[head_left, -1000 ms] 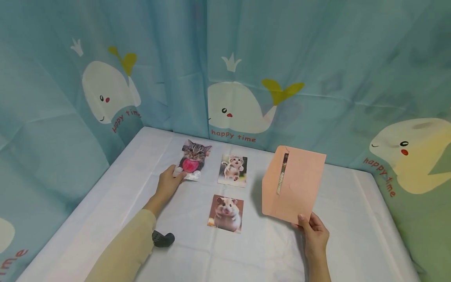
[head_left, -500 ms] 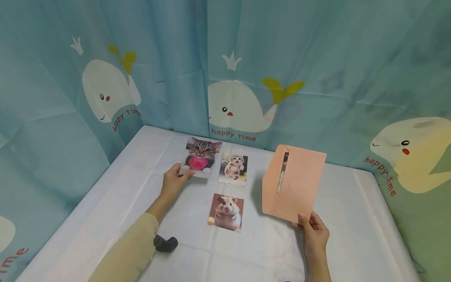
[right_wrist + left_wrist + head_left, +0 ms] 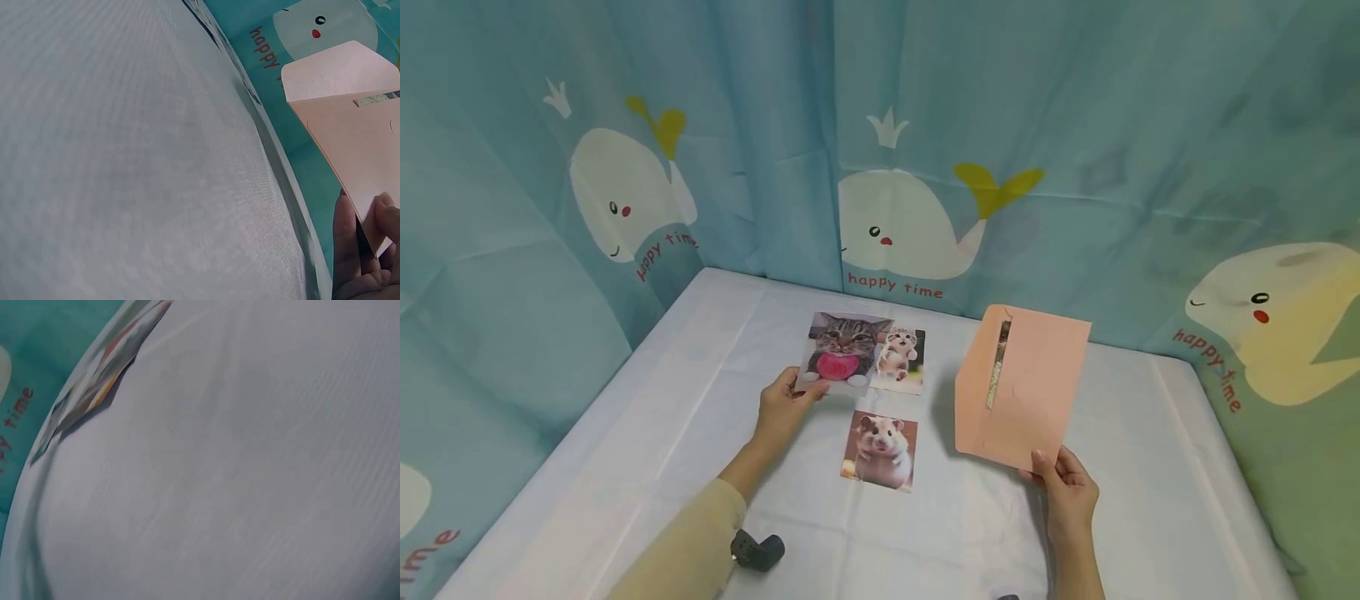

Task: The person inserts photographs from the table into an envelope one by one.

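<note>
My left hand [image 3: 784,406] pinches the lower left corner of a photo of a grey cat with a pink ball [image 3: 844,352], lifted off the table and overlapping the kitten photo [image 3: 904,358] lying behind it. A hamster photo [image 3: 881,450] lies flat on the white table [image 3: 647,433] nearer to me. My right hand [image 3: 1063,492] holds a pink envelope [image 3: 1022,387] upright by its bottom corner, its open slit facing me; the envelope [image 3: 350,125] and fingers [image 3: 356,250] also appear in the right wrist view. The left wrist view has only the tablecloth and a photo edge [image 3: 100,381].
Blue curtains with whale prints [image 3: 910,217] close in the table on the back and both sides. A small black object [image 3: 758,550] lies near the table's front edge beside my left sleeve [image 3: 692,550].
My left hand lifted the grey cat photo off the table and carried it to the right, so it now overlaps the kitten photo. The envelope has barely moved.
</note>
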{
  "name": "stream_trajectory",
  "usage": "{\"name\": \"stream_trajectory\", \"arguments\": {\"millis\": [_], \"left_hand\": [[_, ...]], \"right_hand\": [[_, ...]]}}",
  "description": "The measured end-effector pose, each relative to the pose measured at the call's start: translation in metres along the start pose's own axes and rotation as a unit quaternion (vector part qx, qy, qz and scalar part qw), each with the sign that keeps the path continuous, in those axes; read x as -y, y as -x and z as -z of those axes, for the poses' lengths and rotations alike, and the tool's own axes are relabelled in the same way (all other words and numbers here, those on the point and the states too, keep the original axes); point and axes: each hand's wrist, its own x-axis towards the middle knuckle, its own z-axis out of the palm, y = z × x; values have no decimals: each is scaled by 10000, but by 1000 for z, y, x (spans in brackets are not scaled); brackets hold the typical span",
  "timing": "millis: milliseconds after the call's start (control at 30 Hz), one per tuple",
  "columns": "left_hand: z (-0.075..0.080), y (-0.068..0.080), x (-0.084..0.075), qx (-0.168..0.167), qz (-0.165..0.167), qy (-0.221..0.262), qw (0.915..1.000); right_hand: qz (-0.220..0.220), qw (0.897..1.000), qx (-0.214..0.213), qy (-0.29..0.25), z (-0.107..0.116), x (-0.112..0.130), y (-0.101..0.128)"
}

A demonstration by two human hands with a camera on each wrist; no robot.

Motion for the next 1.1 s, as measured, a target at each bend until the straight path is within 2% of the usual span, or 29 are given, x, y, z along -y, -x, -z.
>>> {"name": "stream_trajectory", "arguments": {"millis": [100,300,400,600,800,933,1100], "left_hand": [[-12,7,-3,90,-51,247,9996],[-35,16,-6,17,-23,569,9984],[-47,19,-9,136,-3,728,9973],[-65,26,-17,373,297,1123,9925],[-79,32,-25,276,485,1284,9902],[-89,37,-33,332,589,1387,9880],[-100,41,-40,499,688,1136,9899]], "right_hand": [[-1,9999,29,-121,1,0,0],[-9,9998,74,-159,-1,0,-1],[26,9999,78,-144,-1,0,-1],[117,9996,115,-234,-1,0,-1],[119,9994,184,-283,-3,1,-3],[82,9993,173,-324,-3,1,-3],[74,9994,175,-301,-1,1,-1]]}}
